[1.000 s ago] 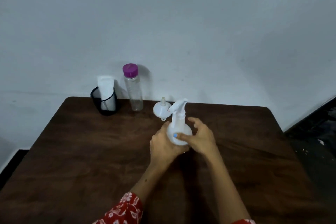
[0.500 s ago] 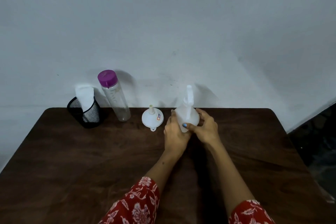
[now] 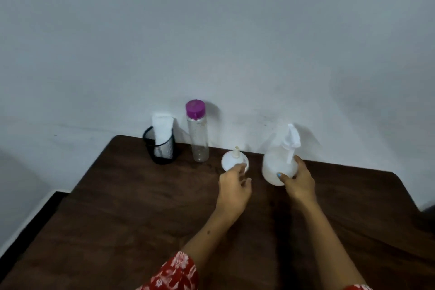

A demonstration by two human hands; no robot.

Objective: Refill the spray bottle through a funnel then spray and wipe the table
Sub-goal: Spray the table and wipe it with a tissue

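Half a second before, both hands had been wrapped round the spray bottle (image 3: 279, 167); now only the right hand (image 3: 298, 182) gripped it, fingers curled round its round body and the thumb pressed on its front, while the left hand (image 3: 234, 186) had let go and moved across to the funnel (image 3: 234, 160). The left fingers were bent over the funnel's near rim and touched it — whether they actually pinched it could not be told. The bottle stood upright at the far edge of the counter (image 3: 131, 207), its trigger head on and tilted toward the wall, well to the right of where it had been a second earlier. The funnel lay mouth down, spout up, just left of the bottle and apart from it, as it had before. By count there were two hands, one spray bottle and one funnel. There was also one clear water bottle (image 3: 199, 134) with a purple cap, standing upright against the wall to the left of the funnel. Further left stood one black mesh holder (image 3: 162, 148), with one white cloth or tissue (image 3: 161, 129) sticking up out of it. Red flowered sleeves (image 3: 176, 271) showed at the bottom edge.
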